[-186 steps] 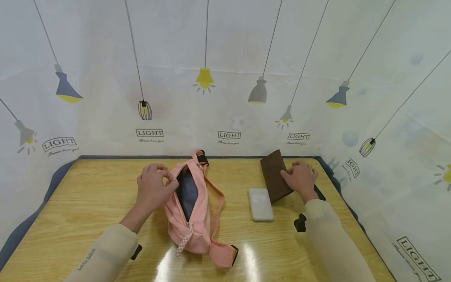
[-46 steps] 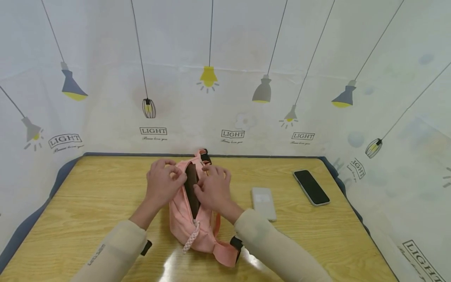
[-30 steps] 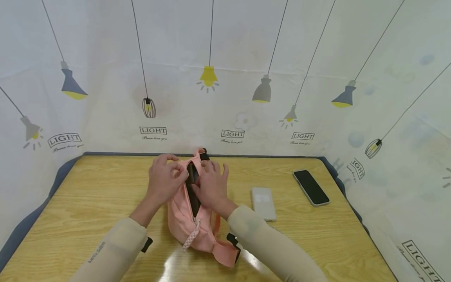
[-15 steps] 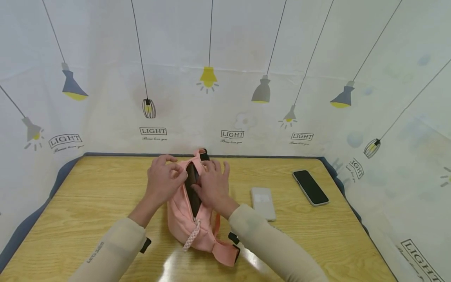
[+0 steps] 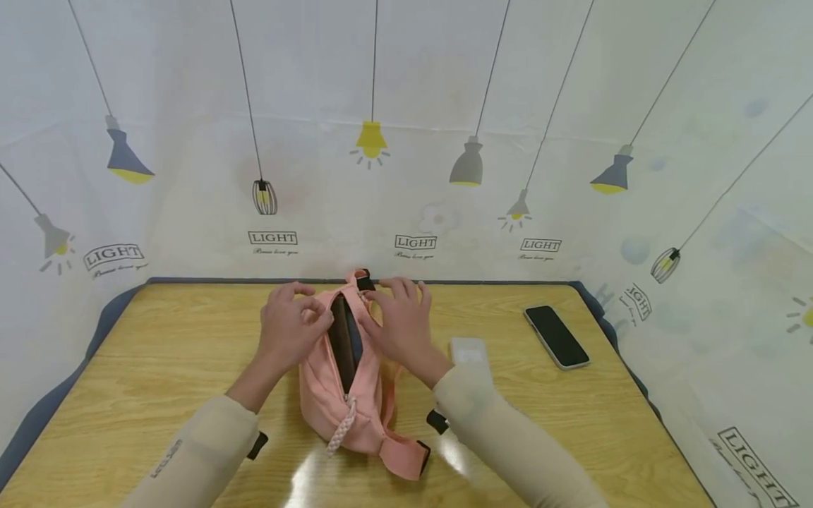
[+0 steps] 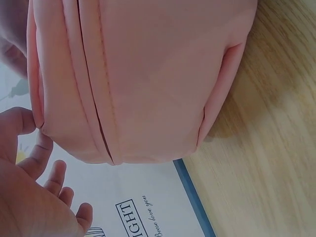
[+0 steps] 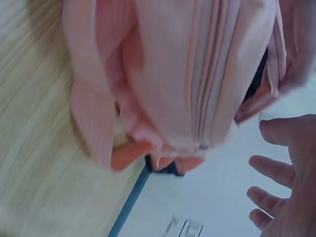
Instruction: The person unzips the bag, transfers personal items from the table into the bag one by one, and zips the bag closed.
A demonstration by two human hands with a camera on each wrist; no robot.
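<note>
A pink waist bag [image 5: 314, 391] lies on the table with its zip undone. My left hand [image 5: 288, 328] pinches the left edge of the opening between thumb and forefinger; the left wrist view shows this grip on the fabric [image 6: 148, 89]. Inside the bag a dark brown flat item [image 5: 341, 346], like a wallet or notebook, stands along the left side, with bluish lining beside it. My right hand [image 5: 403, 328] is by the opening's right edge, fingers spread. In the right wrist view that hand [image 7: 291, 182] holds nothing, its fingertips apart from the bag [image 7: 168, 64].
A white rectangular device [image 5: 468, 350], like a power bank, lies right of the bag, partly behind the right sleeve. Farther right is a phone [image 5: 557, 337] with a dark screen. The bag's strap [image 5: 403, 457] trails toward the front. A patterned sheet [image 5: 330, 212] rises behind the table.
The brown item, earlier on the table at the right under my right hand, is now in the bag. My right hand has just drawn out of the opening to the right. My left hand keeps its pinch.
</note>
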